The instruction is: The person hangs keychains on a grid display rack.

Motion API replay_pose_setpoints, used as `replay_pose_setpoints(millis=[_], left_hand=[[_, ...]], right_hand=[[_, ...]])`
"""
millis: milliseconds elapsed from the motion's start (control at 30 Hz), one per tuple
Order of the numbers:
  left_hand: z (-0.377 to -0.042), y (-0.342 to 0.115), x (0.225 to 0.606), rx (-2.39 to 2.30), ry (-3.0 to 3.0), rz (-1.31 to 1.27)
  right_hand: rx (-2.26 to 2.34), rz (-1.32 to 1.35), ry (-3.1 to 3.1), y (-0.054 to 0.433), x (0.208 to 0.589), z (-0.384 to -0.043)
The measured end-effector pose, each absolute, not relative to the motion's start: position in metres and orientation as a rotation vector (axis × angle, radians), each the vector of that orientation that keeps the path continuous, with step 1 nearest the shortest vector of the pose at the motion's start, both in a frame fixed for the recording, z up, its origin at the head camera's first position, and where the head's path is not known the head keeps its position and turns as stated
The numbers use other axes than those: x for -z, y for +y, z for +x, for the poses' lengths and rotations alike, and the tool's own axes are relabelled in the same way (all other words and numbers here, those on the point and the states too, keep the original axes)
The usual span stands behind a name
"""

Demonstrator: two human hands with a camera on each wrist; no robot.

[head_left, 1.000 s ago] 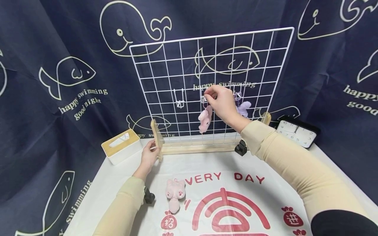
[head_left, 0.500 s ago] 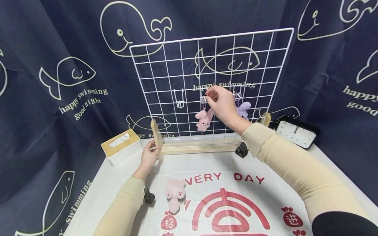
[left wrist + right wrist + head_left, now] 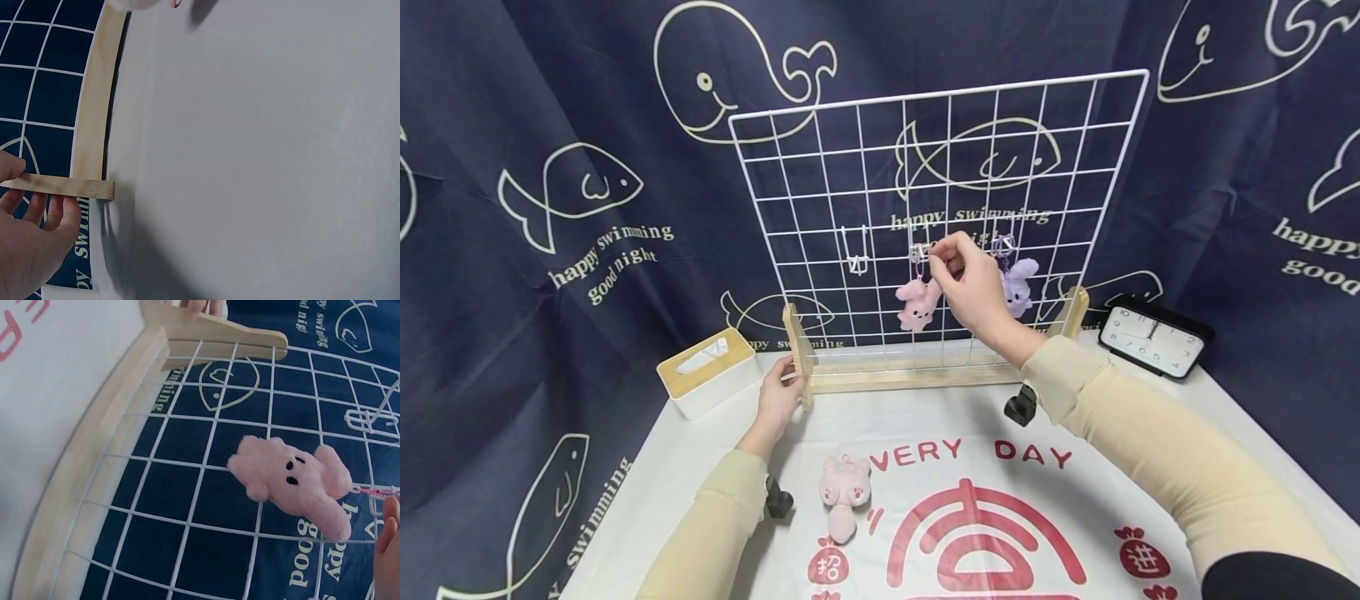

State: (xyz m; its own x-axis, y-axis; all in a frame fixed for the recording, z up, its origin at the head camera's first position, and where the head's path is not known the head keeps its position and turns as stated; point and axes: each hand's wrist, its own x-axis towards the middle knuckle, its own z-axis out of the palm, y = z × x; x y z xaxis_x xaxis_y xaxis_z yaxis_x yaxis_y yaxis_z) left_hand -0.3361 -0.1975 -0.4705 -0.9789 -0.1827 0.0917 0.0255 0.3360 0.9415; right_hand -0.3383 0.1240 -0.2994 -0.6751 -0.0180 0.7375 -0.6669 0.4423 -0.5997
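A pink bunny plush keychain hangs by its pink chain from a white hook on the white wire grid. Just right of that chain is my right hand, fingers loosely bent with nothing seen between them. The right wrist view catches part of this hand beside the bunny's chain. With thumb and fingers on either side, my left hand grips the wooden end support of the grid stand. A purple bunny plush hangs at the right, partly behind my right hand.
Another white hook is on the grid's left side. A pink plush keychain lies on the white printed table cover. A tissue box stands at left, a clock at right.
My right hand has come away from the chain, slightly right and down. The pink bunny has turned to face front and hangs on the hook. My left hand has stayed put.
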Motion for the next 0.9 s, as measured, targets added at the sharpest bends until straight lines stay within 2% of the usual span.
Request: replay_pose_setpoints(millis=[500,900], left_hand=[[-0.337,-0.198,0.472,1.741,-2.390,0.135],[-0.339,-0.197,0.472,1.751,-2.382,0.141]], right_hand=[[-1.361,0.687,-2.042,0.109,0.327,-0.319],[-1.462,0.926,-2.200,0.093,0.356,-0.309]])
